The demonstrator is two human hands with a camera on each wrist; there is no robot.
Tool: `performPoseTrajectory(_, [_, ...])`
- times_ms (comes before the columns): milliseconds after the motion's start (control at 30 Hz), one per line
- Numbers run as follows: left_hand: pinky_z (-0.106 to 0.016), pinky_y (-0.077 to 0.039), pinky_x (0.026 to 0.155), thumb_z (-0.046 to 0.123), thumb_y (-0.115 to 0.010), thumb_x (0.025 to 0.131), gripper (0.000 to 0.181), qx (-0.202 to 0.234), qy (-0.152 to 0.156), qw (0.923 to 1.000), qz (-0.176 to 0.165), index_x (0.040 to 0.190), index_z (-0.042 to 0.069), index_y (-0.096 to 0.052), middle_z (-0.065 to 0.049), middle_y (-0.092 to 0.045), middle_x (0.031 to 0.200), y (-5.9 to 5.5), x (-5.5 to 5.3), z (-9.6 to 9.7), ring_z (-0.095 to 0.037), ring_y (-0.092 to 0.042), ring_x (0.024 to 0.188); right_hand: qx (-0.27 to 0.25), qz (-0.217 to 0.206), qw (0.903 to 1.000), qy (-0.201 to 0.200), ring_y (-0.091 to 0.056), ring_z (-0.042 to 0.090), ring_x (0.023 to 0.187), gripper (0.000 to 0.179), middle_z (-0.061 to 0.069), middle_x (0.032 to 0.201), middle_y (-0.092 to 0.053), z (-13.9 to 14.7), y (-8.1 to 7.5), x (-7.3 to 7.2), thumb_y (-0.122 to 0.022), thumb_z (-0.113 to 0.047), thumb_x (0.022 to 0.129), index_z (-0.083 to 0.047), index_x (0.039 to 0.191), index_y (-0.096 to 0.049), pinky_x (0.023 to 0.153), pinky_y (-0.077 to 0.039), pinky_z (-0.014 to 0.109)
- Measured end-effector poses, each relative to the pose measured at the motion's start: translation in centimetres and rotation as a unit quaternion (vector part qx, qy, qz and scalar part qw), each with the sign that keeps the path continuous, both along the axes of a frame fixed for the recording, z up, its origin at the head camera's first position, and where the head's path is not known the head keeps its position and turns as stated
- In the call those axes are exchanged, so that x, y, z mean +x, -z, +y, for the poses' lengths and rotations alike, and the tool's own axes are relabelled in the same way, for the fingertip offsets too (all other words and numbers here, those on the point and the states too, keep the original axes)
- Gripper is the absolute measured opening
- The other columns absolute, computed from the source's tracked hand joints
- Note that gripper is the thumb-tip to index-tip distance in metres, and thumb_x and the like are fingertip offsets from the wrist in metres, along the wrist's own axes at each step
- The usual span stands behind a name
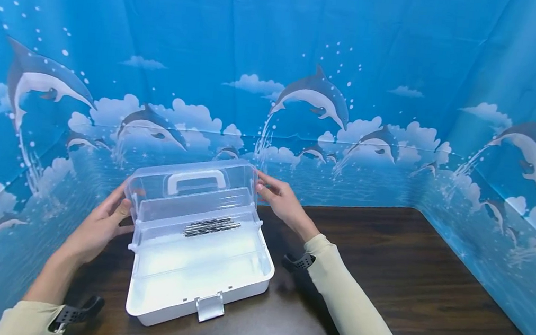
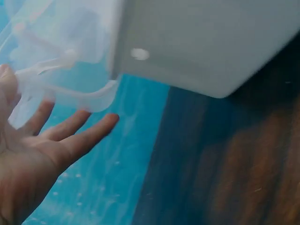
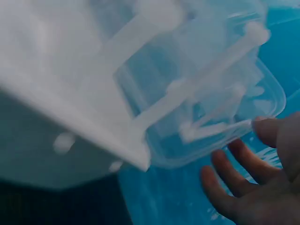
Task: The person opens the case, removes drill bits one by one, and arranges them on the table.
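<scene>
Left hand (image 1: 97,227), right hand (image 1: 286,201): each pinches one end of raised lid (image 1: 238,178). White toolbox (image 1: 202,268), drill bits (image 1: 212,227) inside: stands near left edge of dark wood-grain table (image 1: 365,261). Blue dolphin-print curtain (image 1: 280,25): lines far and right edges.

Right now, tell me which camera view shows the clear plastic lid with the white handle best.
The head view: it shows the clear plastic lid nearly whole, with its white handle plain. The left wrist view gives only part, cut by the frame; the right wrist view, a blurred portion near the right hand.
</scene>
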State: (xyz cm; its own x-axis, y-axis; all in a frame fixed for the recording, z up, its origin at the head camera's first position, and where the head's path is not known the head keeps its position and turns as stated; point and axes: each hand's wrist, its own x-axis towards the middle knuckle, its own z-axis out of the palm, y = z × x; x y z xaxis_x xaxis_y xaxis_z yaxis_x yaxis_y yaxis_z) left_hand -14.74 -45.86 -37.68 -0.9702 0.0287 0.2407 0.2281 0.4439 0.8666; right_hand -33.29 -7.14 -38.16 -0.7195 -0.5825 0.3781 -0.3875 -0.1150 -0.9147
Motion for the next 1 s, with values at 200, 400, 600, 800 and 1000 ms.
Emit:
performPoseTrajectory(200, [-0.069,-0.044,0.09,0.04,-0.028,0.112,0.057,-0.002,-0.045,0.999,0.001,0.163,0.043,-0.002,-0.029,-0.024,0.161,0.5,-0.3,1.0,-0.06,-0.028,0.139,0.076,0.007,0.9951,-0.063,-0.063,0.029,0.112,0.063,0.017,0.133,-0.047,0.5,1.2,-0.4,-0.047,-0.016,0.11,-0.042,0.162,-0.022,0.097,-0.049,0.057])
performPoseTrajectory(400, [-0.07,-0.041,0.089,0.047,-0.033,0.11,0.06,-0.012,-0.094,0.9955,-0.009,0.163,0.042,-0.006,-0.028,-0.023,0.162,0.8,-0.7,1.5,-0.064,-0.031,0.134,0.077,0.029,0.9959,-0.036,-0.067,0.028,0.102,0.061,0.016,0.123,-0.052,0.4,1.4,-0.6,-0.048,-0.02,0.11,-0.043,0.161,-0.024,0.091,-0.053,0.057])
performPoseTrajectory(600, [-0.074,-0.035,0.096,0.032,-0.036,0.112,0.064,-0.026,-0.044,0.9981,-0.036,0.161,0.044,0.004,-0.018,-0.005,0.168,1.3,-0.9,1.5,-0.057,-0.021,0.143,0.09,0.044,0.9949,-0.003,-0.07,0.025,0.096,0.065,0.014,0.12,-0.056,0.5,2.0,-0.7,-0.048,-0.017,0.11,-0.046,0.161,-0.02,0.081,-0.059,0.044])
performPoseTrajectory(800, [-0.062,-0.049,0.092,0.011,-0.038,0.111,0.069,-0.046,-0.041,0.996,-0.064,0.165,0.029,0.001,-0.029,-0.024,0.161,2.0,-1.0,1.6,-0.054,-0.039,0.136,0.102,-0.006,0.9946,-0.018,-0.07,0.033,0.082,0.065,0.018,0.111,-0.06,0.6,2.4,-0.8,-0.052,-0.009,0.108,-0.033,0.162,-0.027,0.076,-0.058,0.054])
performPoseTrajectory(1000, [-0.051,-0.056,0.085,0.01,-0.037,0.111,0.054,-0.05,-0.067,0.9926,-0.088,0.163,0.006,-0.021,-0.034,-0.044,0.145,2.9,-1.0,2.1,-0.052,-0.051,0.126,0.145,-0.09,0.984,-0.052,-0.069,0.037,0.084,0.066,0.022,0.103,-0.067,1.2,2.6,-1.2,-0.053,-0.004,0.106,-0.021,0.163,-0.025,0.076,-0.058,0.056])
